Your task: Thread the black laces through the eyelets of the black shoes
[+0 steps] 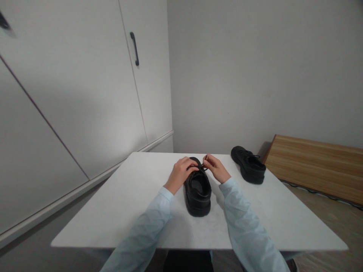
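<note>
Lace (202,166) could slip loose above the shoe (198,204), upright on the table (141,211), if our right hand (214,168) slackens its fingertip pinch, since we cannot tell whether our left hand (181,173), fingers bent, clamps any.

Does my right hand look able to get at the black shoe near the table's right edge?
Probably yes: only white tabletop shows between your right hand and that black shoe. It seems to pinch a lace, so it would likely have to release that first.
</note>
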A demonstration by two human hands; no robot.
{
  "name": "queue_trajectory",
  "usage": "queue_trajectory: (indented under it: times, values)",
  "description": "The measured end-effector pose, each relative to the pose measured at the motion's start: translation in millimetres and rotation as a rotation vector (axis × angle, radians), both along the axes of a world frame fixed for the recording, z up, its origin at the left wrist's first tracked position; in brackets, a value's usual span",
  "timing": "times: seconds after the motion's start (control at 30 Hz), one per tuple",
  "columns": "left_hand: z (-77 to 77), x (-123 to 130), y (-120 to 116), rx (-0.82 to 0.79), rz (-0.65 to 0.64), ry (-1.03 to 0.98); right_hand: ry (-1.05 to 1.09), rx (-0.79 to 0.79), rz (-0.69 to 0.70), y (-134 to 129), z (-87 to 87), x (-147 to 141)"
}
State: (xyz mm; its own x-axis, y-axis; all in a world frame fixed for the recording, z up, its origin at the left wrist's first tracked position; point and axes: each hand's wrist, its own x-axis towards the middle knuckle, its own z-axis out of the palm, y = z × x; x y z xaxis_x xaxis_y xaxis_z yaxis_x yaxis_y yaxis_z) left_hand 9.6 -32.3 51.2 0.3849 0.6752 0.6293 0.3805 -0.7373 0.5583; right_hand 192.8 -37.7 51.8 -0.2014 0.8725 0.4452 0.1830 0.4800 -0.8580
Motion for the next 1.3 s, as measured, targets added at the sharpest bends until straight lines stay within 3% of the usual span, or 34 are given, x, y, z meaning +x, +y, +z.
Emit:
queue_trajectory:
  times: [0.27,0.4,0.57,0.7,0.83,1.03,1.3]
  values:
    - [4.7,-4.1,4.0,-0.044,0.044,-0.042,0.080,-0.025,-0.004,2.3,-3.5,3.3]
    - [0.0,-4.9,10.6,-0.222,0.037,-0.234,0.253,-0.170,-0.022,-0.3,-3.2,4.5]
    - [-2.6,-5.3,15.1,-0.636,-0.223,-0.790,0.429,-0.282,-0.010,-5.3,1.8,4.9]
    - [0.9,-2.8,9.9,-0.797,-0.404,-0.975,0.501,-0.269,0.087,-8.5,5.9,1.5]
    - [1.6,0.5,8.7,-0.864,-0.464,-1.114,0.571,-0.231,0.141,-8.0,4.7,-3.3]
    - [-2.1,2.5,12.3,-0.855,-0.447,-1.181,0.670,-0.216,0.059,3.0,-8.5,2.5]
    - [-4.1,-12.8,21.4,-0.784,-0.315,-1.140,0.733,-0.240,-0.017,7.3,-12.0,8.4]
